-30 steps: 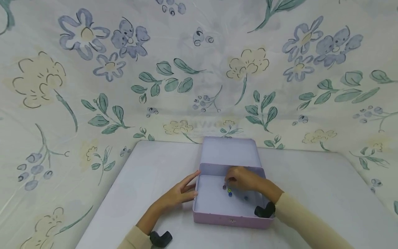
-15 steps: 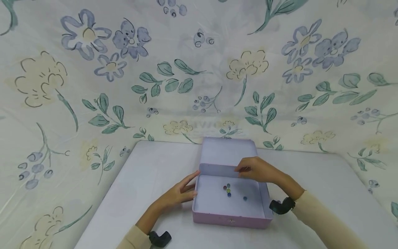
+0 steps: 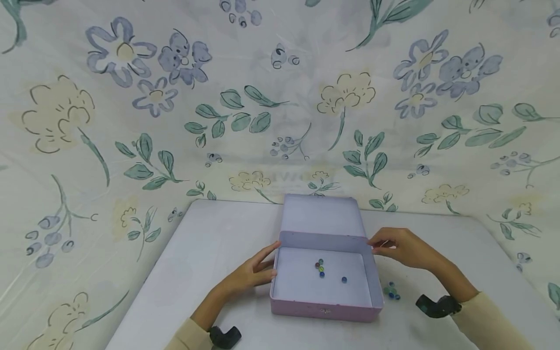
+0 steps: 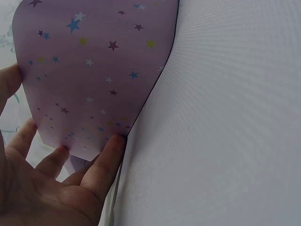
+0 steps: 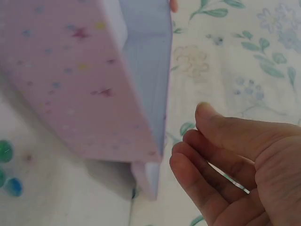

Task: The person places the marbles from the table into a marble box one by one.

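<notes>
A lilac tin box (image 3: 302, 308) with printed stars stands on the table, its lid (image 3: 322, 215) swung back. Inside, several small glass marbles (image 3: 321, 269) lie in a cluster, and a lone blue marble (image 3: 344, 280) sits to their right. My left hand (image 3: 247, 274) rests on the box's left side, fingers extended; the left wrist view has the fingertips against the starred wall (image 4: 94, 70). At the box's back right corner hovers my right hand (image 3: 404, 247), fingers loosely bent. In the right wrist view nothing shows between its fingers (image 5: 188, 176).
Several green and blue marbles (image 3: 391, 290) lie on the white table (image 3: 227, 233) right of the box, below my right hand. A floral sheet (image 3: 262, 97) hangs behind the table. Each wrist carries a black camera mount (image 3: 437, 306).
My right hand has left the inside of the box and moved right, past its right wall. One more marble shows in the cluster than was visible at first. The left hand stays put.
</notes>
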The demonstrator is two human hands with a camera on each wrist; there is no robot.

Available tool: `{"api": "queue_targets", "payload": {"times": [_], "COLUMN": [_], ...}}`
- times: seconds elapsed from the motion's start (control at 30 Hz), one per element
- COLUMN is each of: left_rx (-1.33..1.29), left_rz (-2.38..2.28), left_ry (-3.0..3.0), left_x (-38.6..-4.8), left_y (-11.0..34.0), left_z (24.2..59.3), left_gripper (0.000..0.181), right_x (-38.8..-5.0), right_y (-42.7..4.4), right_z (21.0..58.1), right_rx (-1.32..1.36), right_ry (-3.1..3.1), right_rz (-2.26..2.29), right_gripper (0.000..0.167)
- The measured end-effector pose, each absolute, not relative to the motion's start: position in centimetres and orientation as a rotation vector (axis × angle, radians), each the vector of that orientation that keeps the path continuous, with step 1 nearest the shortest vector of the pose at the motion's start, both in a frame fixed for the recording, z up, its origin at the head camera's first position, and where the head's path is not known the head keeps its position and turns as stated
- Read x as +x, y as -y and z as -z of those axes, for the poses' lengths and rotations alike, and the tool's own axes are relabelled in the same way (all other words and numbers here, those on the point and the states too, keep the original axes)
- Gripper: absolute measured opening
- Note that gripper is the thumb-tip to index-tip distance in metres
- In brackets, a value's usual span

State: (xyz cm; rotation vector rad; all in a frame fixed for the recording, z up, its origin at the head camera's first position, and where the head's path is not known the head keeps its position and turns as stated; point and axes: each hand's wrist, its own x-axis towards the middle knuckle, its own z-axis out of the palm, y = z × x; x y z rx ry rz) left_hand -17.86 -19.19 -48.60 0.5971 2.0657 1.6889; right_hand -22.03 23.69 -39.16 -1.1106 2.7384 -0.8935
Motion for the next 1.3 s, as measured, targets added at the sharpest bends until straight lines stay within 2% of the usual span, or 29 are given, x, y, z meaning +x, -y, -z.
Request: {"api": "queue_targets", "payload": {"times": [0.33, 0.77, 1.3], "left_rx": [0.591, 0.599, 0.592], "left_rz": [-1.673, -1.693, -1.701], "left_ry": [-2.088, -2.059, -2.048], "left_x": [-18.0, -18.0, -17.8], "left_y": [19.2, 19.3, 19.3], "left_z": [48.7, 48.9, 48.9], "left_gripper": [0.075, 0.076, 0.075], "right_x": [-20.3, -19.4, -19.2], "right_y": [-27.1, -28.2, -28.0], "right_z": [42.2, 46.3, 46.8], "right_rx": [-1.035, -1.04, -1.067], "right_ry": [-2.727, -2.623, -2.687], "right_rz": [0.91, 0.871, 0.775], "right_gripper": [0.019, 0.017, 0.019]}}
